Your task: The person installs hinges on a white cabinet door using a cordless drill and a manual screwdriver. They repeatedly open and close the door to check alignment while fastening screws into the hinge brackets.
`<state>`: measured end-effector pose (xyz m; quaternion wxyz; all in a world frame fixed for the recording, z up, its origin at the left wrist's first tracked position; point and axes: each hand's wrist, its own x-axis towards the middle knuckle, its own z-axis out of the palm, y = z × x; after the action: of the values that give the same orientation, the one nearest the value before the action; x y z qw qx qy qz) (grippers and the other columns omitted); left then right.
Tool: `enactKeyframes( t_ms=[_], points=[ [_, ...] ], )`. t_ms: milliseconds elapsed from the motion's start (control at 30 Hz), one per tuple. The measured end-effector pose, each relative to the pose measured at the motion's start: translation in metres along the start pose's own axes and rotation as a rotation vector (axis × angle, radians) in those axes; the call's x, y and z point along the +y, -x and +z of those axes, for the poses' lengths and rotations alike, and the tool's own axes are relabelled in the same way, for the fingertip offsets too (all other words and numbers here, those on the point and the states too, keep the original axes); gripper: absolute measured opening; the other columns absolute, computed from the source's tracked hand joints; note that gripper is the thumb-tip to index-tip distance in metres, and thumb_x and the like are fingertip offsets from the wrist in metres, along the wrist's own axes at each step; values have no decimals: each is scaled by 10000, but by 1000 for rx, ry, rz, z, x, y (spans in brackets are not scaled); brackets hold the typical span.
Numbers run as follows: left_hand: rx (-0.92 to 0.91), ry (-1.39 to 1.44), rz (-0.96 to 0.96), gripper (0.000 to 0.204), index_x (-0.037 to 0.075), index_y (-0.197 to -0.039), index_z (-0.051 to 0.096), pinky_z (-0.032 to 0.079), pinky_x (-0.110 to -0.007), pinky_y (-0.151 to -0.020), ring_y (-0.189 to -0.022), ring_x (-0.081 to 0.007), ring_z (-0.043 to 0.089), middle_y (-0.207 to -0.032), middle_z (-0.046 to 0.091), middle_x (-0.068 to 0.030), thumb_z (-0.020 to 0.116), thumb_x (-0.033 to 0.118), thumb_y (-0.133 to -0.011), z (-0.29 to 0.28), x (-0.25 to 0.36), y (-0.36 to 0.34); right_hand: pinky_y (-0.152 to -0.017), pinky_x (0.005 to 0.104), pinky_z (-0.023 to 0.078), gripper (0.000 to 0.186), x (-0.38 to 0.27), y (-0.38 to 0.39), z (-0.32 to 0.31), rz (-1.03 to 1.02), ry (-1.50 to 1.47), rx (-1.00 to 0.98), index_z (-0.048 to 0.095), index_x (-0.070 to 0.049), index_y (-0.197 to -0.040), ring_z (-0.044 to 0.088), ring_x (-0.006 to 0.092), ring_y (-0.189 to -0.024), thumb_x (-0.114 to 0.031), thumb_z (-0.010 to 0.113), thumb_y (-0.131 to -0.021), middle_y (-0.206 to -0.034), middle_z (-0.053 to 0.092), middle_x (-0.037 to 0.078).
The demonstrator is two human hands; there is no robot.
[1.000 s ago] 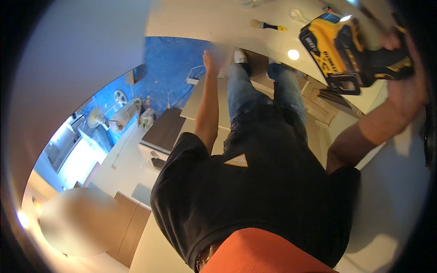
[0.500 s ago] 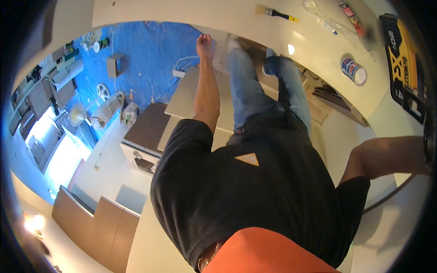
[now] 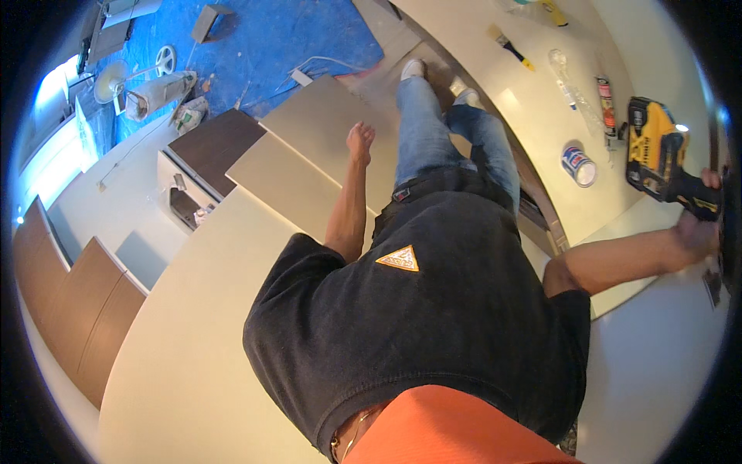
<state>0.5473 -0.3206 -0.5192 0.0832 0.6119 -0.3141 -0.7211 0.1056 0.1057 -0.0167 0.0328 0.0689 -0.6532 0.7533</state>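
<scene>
At the right rim my right hand (image 3: 697, 230) is closed round the black handle of a yellow and black cordless power tool (image 3: 657, 147). The tool's thick battery end points left over the pale counter, and its far end is lost in the dark rim. My left hand (image 3: 360, 142) hangs at my left side, its fingers loosely bent and somewhat apart, with nothing visible in it. It is nearest to the beige panels (image 3: 318, 116). Left of the tool stand a blue and white can (image 3: 578, 165) and a red and black cartridge tube (image 3: 607, 107).
A paintbrush (image 3: 510, 48) and a clear plastic wrapper (image 3: 568, 81) lie farther along the pale counter (image 3: 533, 127). Blue sheeting (image 3: 294, 39) covers the floor at the far left. Brown-topped cabinets (image 3: 216, 143) stand left of the beige panels.
The whole view has turned, and the cordless tool shows more fully with my right hand on its handle, where the rim hid that hand before. My left hand has lowered toward my body.
</scene>
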Motion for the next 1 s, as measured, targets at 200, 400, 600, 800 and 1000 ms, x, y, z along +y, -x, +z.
enactKeyframes(
  t_ms=[200, 400, 600, 800, 1000],
  points=[
    [-189, -178, 268, 432, -43, -1319, 542, 525, -333, -874, -937, -201, 648, -1096, 661, -122, 539, 268, -1020, 89, 23, 60, -830, 341, 439, 475, -3, 47, -8, 27, -108, -14, 395, 93, -1379, 520, 182, -885, -98, 557, -976, -1430, 493, 220],
    [-810, -467, 712, 342, -31, -1267, 603, 522, -321, -844, -964, -174, 655, -1098, 685, -104, 571, 194, -1011, 317, 135, 173, -697, 276, 507, 424, -14, 103, 6, -33, -5, 369, 519, 22, -1331, 587, 154, -780, -70, 630, -933, -1206, 663, 184],
    [-1227, -376, 1555, 220, 54, -1139, 692, 538, -319, -811, -909, -226, 696, -1048, 706, -147, 638, 72, -926, 512, 247, 329, -673, 295, 519, 398, -23, 140, 17, 17, 29, 429, 571, 10, -1263, 604, 160, -741, 18, 659, -874, -1140, 684, 176],
    [-1047, -921, 1797, 192, 30, -1161, 672, 562, -280, -828, -940, -261, 720, -1085, 707, -135, 602, 72, -987, 670, 306, 408, -705, 275, 524, 377, -6, 150, 16, 94, -22, 462, 592, -15, -1250, 621, 138, -767, -14, 657, -879, -1129, 694, 118],
    [-865, -896, 1951, 204, 18, -1068, 691, 519, -444, -881, -1003, -362, 647, -1079, 678, -198, 556, 126, -961, 752, 319, 365, -722, 260, 528, 345, 3, 157, 19, 144, -8, 505, 604, -15, -1238, 624, 106, -780, -20, 657, -897, -1148, 694, 118]
  ],
)
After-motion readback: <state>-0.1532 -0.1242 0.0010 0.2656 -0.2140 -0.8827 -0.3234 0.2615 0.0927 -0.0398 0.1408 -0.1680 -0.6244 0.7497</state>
